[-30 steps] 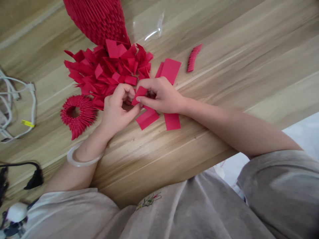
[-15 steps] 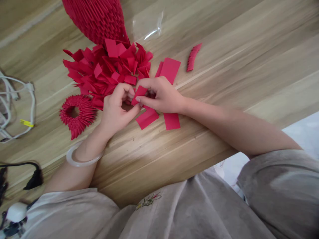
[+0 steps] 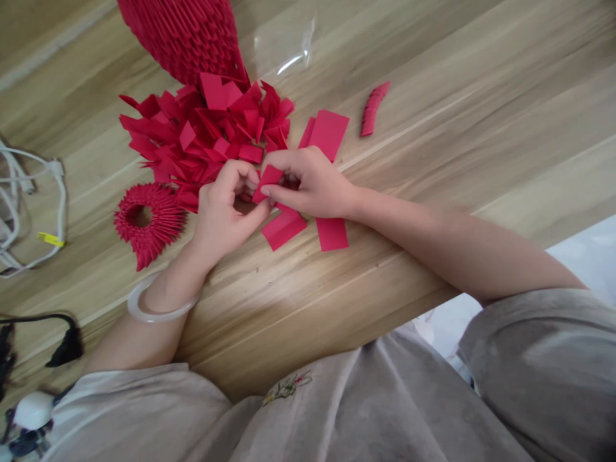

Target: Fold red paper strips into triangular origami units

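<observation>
Between my two hands is a small folded red paper piece (image 3: 267, 182). My right hand (image 3: 315, 183) pinches it between thumb and fingers. My left hand (image 3: 228, 205) closes on its lower left end, with the fingertips partly hidden. Flat red paper strips lie under and beside my right hand: one (image 3: 285, 228) below the fingers, another (image 3: 333, 234) below the palm, and more (image 3: 330, 133) above the knuckles. A loose heap of folded red papers (image 3: 192, 135) sits just beyond my left hand.
A ring-shaped red folded-paper piece (image 3: 149, 221) lies left of my left wrist. A large red folded-paper form (image 3: 187, 38) stands behind the heap. A short red curved chain (image 3: 374, 109) and clear plastic (image 3: 283, 48) lie farther off. White cables (image 3: 60, 199) and a black plug (image 3: 67, 346) are at left.
Both hands keep almost the same pose around the small red paper. The view has shifted very slightly; nothing else has visibly moved.
</observation>
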`<state>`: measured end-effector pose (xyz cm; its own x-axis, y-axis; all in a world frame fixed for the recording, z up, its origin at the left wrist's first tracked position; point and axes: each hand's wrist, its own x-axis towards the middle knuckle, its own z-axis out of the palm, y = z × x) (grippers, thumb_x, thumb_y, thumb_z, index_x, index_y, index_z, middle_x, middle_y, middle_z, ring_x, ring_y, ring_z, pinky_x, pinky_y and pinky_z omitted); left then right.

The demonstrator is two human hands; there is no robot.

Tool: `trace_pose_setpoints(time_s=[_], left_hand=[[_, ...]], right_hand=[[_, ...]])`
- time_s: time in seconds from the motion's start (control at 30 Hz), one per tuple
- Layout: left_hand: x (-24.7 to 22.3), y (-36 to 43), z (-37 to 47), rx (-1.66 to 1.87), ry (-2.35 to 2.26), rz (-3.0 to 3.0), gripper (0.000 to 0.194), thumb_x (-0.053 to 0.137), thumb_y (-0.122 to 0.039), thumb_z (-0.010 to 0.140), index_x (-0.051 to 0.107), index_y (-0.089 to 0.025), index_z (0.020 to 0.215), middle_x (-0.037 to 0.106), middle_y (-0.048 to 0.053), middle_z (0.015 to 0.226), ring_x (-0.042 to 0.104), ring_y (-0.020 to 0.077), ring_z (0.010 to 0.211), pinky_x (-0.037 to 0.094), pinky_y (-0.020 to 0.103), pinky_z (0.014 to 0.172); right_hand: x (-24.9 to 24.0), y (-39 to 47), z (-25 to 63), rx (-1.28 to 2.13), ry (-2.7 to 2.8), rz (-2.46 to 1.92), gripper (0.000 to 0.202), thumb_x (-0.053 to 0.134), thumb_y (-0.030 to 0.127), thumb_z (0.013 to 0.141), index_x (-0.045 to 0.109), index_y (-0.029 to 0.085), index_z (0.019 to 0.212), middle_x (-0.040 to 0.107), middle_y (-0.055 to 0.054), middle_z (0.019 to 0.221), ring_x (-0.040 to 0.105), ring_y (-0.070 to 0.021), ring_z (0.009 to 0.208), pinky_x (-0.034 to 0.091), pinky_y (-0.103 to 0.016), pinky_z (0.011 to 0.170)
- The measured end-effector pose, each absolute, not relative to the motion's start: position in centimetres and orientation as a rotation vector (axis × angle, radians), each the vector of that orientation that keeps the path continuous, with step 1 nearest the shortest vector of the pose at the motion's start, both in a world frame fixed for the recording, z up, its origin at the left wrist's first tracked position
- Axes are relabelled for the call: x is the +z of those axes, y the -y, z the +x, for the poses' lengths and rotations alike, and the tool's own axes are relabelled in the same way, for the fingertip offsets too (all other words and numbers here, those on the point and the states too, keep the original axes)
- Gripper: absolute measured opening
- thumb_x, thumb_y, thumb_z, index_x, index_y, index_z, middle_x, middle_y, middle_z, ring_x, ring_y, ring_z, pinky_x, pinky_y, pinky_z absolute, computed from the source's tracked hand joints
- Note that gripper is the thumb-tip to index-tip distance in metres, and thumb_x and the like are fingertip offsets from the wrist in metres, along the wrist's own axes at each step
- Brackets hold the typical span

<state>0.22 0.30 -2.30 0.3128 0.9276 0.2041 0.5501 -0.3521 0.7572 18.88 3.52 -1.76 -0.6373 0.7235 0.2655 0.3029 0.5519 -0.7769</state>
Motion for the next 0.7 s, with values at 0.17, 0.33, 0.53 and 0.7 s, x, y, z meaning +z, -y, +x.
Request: trace_pose_setpoints(time_s=[0.17,0.33,0.53,0.7], left_hand=[[-2.42,-0.25,0.2,0.859,-1.302,2.008,0.032,0.071,-0.013,0.067,0.05,-0.019,0.09,0.056,-0.006,0.07,0.051,0.0055,0.058,0.036,0.017,0.05],[-2.32,-0.25,0.3,0.863,-1.292,2.024,0.03,0.069,-0.013,0.068,0.05,-0.019,0.091,0.055,-0.007,0.07,0.05,0.0045,0.058,0.038,0.016,0.053],[-2.21,-0.23,0.32,0.854,-1.292,2.032,0.029,0.069,-0.013,0.07,0.049,-0.018,0.091,0.056,-0.006,0.071,0.05,0.004,0.057,0.038,0.015,0.052],[-1.97,-0.25,0.4,0.854,-1.282,2.052,0.029,0.07,-0.013,0.071,0.049,-0.018,0.09,0.054,-0.007,0.068,0.048,0.0031,0.056,0.039,0.014,0.052]], right_hand=[[-1.76,-3.5,18.96,0.946,2.231,-0.827,0.014,0.051,0.022,0.089,0.05,0.014,0.077,0.052,0.002,0.068,0.045,-0.0068,0.066,0.042,-0.019,0.064],[-1.79,-3.52,18.96,0.944,2.252,-0.815,0.014,0.049,0.022,0.09,0.049,0.013,0.08,0.052,0.001,0.071,0.046,-0.0073,0.068,0.042,-0.02,0.066],[-1.91,-3.57,18.95,0.944,2.244,-0.796,0.014,0.049,0.022,0.09,0.049,0.014,0.079,0.05,0.001,0.069,0.044,-0.0072,0.067,0.04,-0.019,0.063],[-2.05,-3.57,18.99,0.939,2.22,-0.767,0.015,0.048,0.022,0.09,0.049,0.012,0.079,0.05,0.002,0.068,0.041,-0.006,0.065,0.038,-0.018,0.061]])
